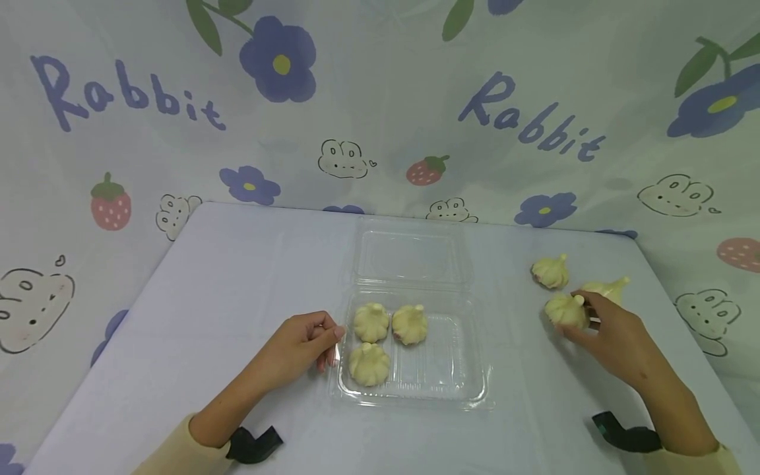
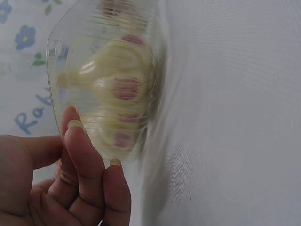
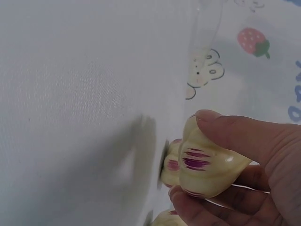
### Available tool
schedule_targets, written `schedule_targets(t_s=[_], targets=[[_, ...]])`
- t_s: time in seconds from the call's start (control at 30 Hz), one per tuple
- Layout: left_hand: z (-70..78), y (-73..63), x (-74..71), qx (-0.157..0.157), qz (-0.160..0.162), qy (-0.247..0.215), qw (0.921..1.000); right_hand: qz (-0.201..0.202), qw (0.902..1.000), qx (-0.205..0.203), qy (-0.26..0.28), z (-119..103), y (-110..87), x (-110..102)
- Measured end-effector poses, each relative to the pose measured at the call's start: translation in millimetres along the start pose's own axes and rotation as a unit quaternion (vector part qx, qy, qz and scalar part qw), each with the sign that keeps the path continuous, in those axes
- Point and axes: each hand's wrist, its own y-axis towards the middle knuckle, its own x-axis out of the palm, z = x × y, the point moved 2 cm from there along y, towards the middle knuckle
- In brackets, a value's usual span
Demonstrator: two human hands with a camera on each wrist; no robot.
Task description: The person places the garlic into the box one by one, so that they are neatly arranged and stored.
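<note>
In R fingers [image 3: 197,209]: purple-streaked garlic [image 3: 207,165]

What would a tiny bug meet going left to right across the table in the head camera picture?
Left sleeve → left hand → front-left garlic bulb and back-left garlic bulb, lined up in the clear box → third boxed bulb → far loose bulb → right hand, holding another bulb → right sleeve.

Clear plastic clamshell [image 1: 436,359], lid laid open; three pale-yellow garlic bulbs [image 1: 369,364] sit stem-up inside, toward left. Fourth, purple-streaked bulb [image 1: 564,309] gripped in right hand [image 1: 614,333]. Two more bulbs [image 1: 550,272] lie just beside.
</note>
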Motion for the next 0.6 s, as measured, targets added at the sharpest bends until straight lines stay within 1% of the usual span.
schedule_targets(t_s=[0.3, 0.6], targets=[[0.4, -0.6, 0.0, -0.003, 0.002, -0.004, 1.0, 0.019, 0.9996, -0.021, -0.008, -14, -8.3, -1], [1.4, -1.2, 0.2, -0.007, 0.005, -0.001, 1.0, 0.024, 0.9991, -0.034, -0.008, -26, -14.8, -3]])
